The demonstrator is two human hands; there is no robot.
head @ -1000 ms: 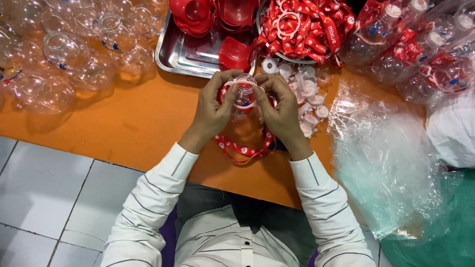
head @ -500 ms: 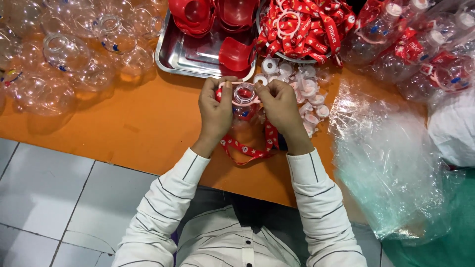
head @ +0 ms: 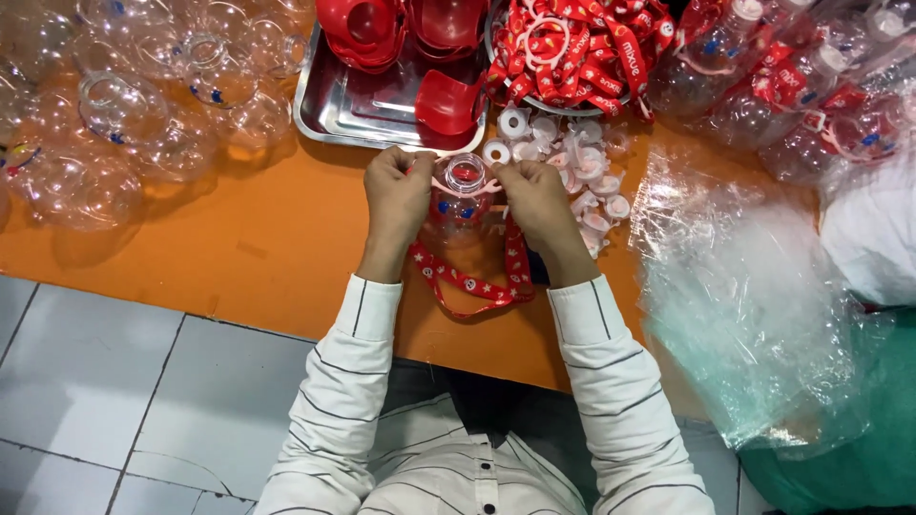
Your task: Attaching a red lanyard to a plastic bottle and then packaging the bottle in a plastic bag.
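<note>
Both hands working one small clear plastic bottle (head: 462, 202) over the orange table (head: 239, 238), just in front of the steel tray (head: 329, 110). Left hand (head: 396, 195) pinching the bottle's left side, right hand (head: 536, 200) pinching the right, fingers closed on the pale ring at its neck. Red lanyard strap (head: 472, 281) hanging from the bottle, looping down toward the body between the striped sleeves. Sitting just beyond the right hand: a loose pile of white caps (head: 572, 157). Lying further back: a bowl of red straps (head: 572, 48). Piling up far left: empty clear bottles (head: 124, 114). Spreading out on the right: crinkly clear plastic bags (head: 744, 305).
</note>
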